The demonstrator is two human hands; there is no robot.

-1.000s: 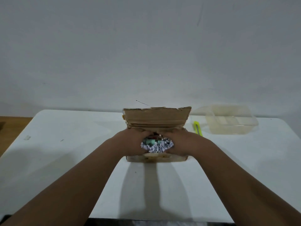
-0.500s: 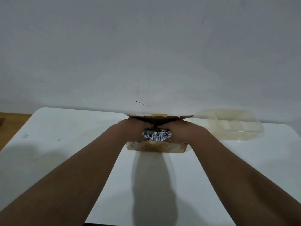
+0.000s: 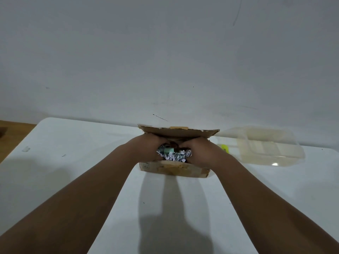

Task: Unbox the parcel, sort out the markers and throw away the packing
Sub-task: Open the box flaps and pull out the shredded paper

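Note:
A brown cardboard parcel (image 3: 174,168) sits on the white table (image 3: 73,162) at the middle, its far flap (image 3: 179,132) folded back. Both hands are inside its open top. My left hand (image 3: 145,149) and my right hand (image 3: 200,152) cup a heap of shredded paper packing (image 3: 174,156) from either side. A pale green piece (image 3: 168,150) pokes out of the shreds. The fingertips are buried in the packing, and I see no marker plainly.
A clear plastic tub (image 3: 266,146) stands at the back right of the table. A yellow-green tool (image 3: 224,148) lies between it and the parcel, partly behind my right wrist. A grey wall rises behind; wooden floor (image 3: 12,132) shows at the left.
The parcel's far flap, upright a second ago, has been pushed down flat and now sits tilted back. Both hands stayed in the packing, which now shows a little wider between them.

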